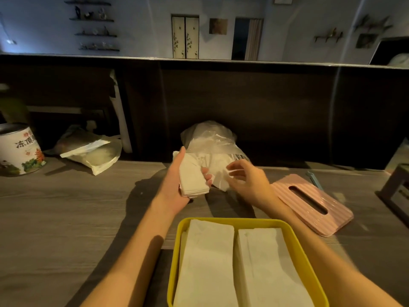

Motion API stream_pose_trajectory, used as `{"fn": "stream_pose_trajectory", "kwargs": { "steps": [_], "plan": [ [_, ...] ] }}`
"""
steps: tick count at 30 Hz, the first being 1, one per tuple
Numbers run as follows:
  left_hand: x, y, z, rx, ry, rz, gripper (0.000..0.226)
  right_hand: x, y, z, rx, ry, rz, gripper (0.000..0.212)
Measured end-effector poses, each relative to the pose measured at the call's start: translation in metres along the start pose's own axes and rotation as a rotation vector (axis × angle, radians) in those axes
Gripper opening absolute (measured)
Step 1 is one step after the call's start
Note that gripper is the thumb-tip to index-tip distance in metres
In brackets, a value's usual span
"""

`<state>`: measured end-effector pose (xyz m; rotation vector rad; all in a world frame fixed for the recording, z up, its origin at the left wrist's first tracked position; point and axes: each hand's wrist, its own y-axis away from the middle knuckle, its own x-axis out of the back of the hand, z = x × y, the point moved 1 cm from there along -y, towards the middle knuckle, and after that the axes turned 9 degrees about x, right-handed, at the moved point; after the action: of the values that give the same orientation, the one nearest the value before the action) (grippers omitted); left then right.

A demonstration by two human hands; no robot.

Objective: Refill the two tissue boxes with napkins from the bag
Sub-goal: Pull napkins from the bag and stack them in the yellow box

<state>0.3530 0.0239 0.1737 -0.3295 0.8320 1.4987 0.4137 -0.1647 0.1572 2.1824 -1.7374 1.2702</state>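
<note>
A clear plastic bag [210, 138] of white napkins stands at the back of the wooden table. My left hand [177, 182] grips a stack of white napkins [192, 176] just in front of the bag. My right hand [245, 178] is at the bag's mouth, its fingers curled on the plastic and the napkins inside. Close to me sits an open yellow tissue box [177, 251] holding two side-by-side stacks of napkins [261, 267]. A pink ribbed lid [314, 204] with a slot lies flat to the right.
A printed tin can [20, 149] stands at the far left. Another plastic bag with a white packet [90, 151] lies left of centre at the back. A dark wall panel [265, 107] rises behind the table. A dark stool or frame [396, 187] is at the right edge.
</note>
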Motion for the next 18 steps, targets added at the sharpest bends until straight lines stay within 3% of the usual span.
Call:
{"fn": "stream_pose_trajectory", "kwargs": {
  "steps": [6, 14, 18],
  "plan": [
    [0.008, -0.006, 0.006, -0.008, 0.090, 0.058, 0.068, -0.025, -0.009, 0.001, 0.046, 0.170, -0.116, 0.098],
    [0.012, -0.010, 0.006, -0.022, 0.105, 0.053, 0.063, -0.037, -0.022, -0.001, -0.020, 0.019, -0.081, 0.102],
    [0.022, -0.014, 0.009, -0.062, 0.081, 0.081, 0.061, -0.034, -0.023, -0.003, -0.050, -0.149, -0.084, 0.092]
  ]
}}
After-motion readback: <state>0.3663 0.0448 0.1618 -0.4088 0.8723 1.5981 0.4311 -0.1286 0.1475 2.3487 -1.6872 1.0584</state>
